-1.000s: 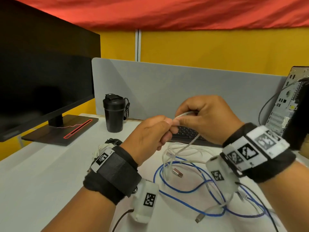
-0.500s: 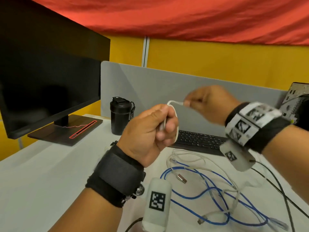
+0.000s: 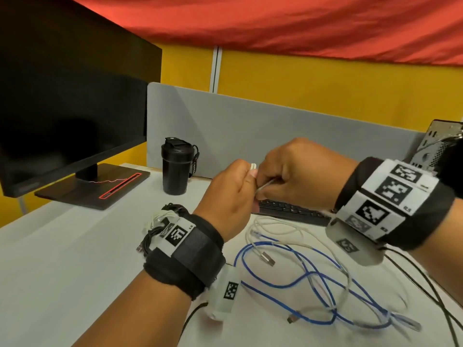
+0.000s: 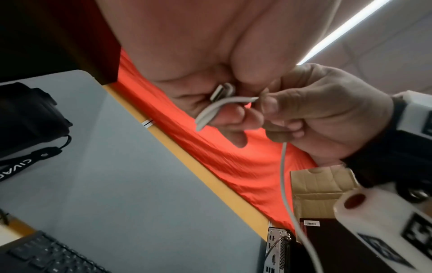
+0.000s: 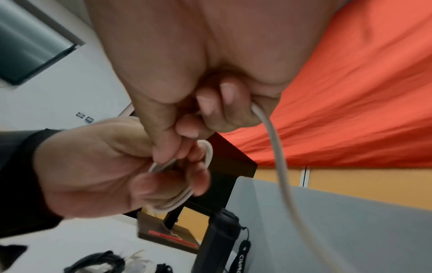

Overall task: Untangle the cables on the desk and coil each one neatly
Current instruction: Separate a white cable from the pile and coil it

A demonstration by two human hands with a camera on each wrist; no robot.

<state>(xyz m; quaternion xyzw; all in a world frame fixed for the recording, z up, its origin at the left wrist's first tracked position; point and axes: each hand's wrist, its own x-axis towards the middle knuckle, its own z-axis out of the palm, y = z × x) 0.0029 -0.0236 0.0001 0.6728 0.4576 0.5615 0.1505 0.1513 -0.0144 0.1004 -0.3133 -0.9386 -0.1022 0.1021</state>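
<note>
Both hands meet above the desk over a thin white cable. My left hand grips a small coil of it, loops showing around its fingers and the plug end tucked in the fist. My right hand pinches the same white cable next to the coil, and the free length hangs down from it. On the desk below lies a tangle of a blue cable and white cable with a metal USB plug.
Coiled black and white cables lie left of my left wrist. A black tumbler, a monitor on its base, a black keyboard, a grey divider and a computer case ring the white desk.
My right hand, which had drawn the white cable up and to the right, has come back down to my left hand, laying another turn on the coil.
</note>
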